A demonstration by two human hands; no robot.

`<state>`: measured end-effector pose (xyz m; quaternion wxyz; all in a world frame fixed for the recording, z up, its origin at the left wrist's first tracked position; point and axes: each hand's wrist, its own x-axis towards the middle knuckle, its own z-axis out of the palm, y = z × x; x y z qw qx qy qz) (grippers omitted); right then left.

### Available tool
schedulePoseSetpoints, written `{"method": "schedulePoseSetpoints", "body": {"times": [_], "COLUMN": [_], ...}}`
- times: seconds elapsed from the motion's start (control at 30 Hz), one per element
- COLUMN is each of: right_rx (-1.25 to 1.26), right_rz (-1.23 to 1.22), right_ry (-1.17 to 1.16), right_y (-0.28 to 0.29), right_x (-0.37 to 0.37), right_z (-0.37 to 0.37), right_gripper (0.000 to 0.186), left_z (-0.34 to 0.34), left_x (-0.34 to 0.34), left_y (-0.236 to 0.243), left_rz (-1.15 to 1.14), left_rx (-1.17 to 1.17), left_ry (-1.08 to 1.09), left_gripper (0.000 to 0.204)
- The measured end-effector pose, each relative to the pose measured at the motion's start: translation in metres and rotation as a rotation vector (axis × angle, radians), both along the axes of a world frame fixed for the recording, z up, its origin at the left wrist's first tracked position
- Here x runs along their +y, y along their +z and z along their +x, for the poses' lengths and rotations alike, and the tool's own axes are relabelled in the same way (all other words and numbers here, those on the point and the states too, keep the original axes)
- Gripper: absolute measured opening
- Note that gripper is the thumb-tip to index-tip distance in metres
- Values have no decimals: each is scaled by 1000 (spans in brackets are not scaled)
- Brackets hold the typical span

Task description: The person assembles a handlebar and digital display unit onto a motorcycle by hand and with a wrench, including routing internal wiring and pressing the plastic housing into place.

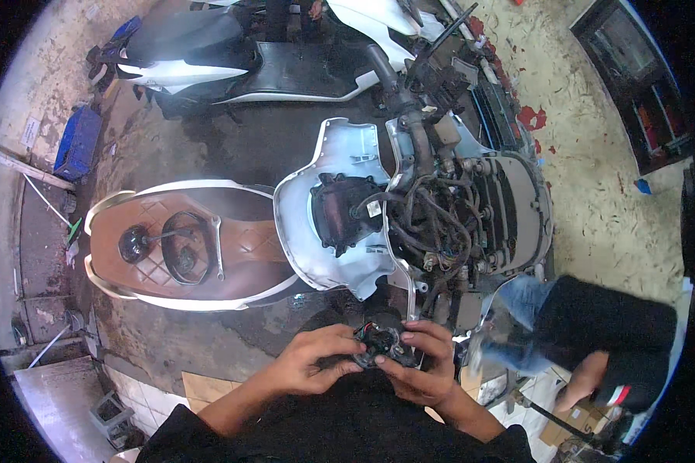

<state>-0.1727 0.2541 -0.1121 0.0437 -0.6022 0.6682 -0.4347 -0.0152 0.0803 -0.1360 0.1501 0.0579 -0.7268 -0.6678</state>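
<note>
Two bare hands meet at six o'clock, both grasping one small black electrical part (380, 341) with coloured wires. The left hand (316, 361) curls its fingers round the part's left side; the right hand (422, 363) pinches its right side. Just above, at centre, stands one scooter with its white front panel (328, 231) opened, showing one tangle of cables (432, 224). One brown quilted seat (177, 247) lies at nine o'clock. A second scooter (270, 54) lies at twelve. Another person (594, 339) crouches at four o'clock.
</note>
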Motion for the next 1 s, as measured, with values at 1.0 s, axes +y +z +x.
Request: {"method": "schedulePoseSetpoints", "body": {"times": [1.0], "right_rx": [-67], "right_rz": [101], "right_ry": [-215], "right_y": [4], "right_x": [-2], "right_z": [2], "right_gripper": [41], "left_z": [-7], "left_x": [16], "left_y": [11], "left_rz": [164], "left_rx": [-178], "left_ry": [68], "left_gripper": [30]}}
